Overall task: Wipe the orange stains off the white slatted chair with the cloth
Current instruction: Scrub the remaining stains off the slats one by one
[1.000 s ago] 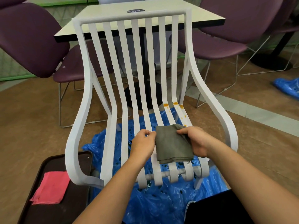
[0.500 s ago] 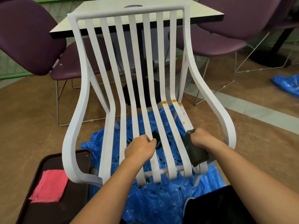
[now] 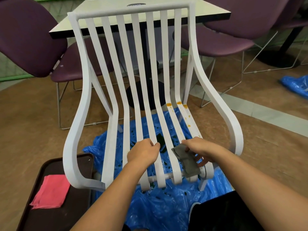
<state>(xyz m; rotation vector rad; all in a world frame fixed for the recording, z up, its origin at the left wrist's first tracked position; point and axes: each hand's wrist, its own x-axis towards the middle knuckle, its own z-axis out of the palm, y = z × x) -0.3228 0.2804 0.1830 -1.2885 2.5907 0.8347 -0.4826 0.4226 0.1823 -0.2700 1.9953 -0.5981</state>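
The white slatted chair (image 3: pixel 133 10) stands on the floor facing the person, its slats running from the top rail down and forward to the seat's front edge. The orange stains (image 3: pixel 178 103) sit on the right-hand slats where the back bends into the seat, with smaller drips trailing forward.

The grey-green cloth (image 3: pixel 187 161) lies near the seat's front right corner, with its long axis along the slats (slightly skewed to the right). The right hand (image 3: pixel 202 147) reaches in palm down, fingers curled over the cloth's far end and gripping it. The left hand (image 3: pixel 143 152) is wrapped around a middle slat near the front edge.

A blue plastic sheet (image 3: pixel 158 210) is spread under the chair. To the left, a dark tray (image 3: pixel 55 219) holds a pink cloth (image 3: pixel 51 191).
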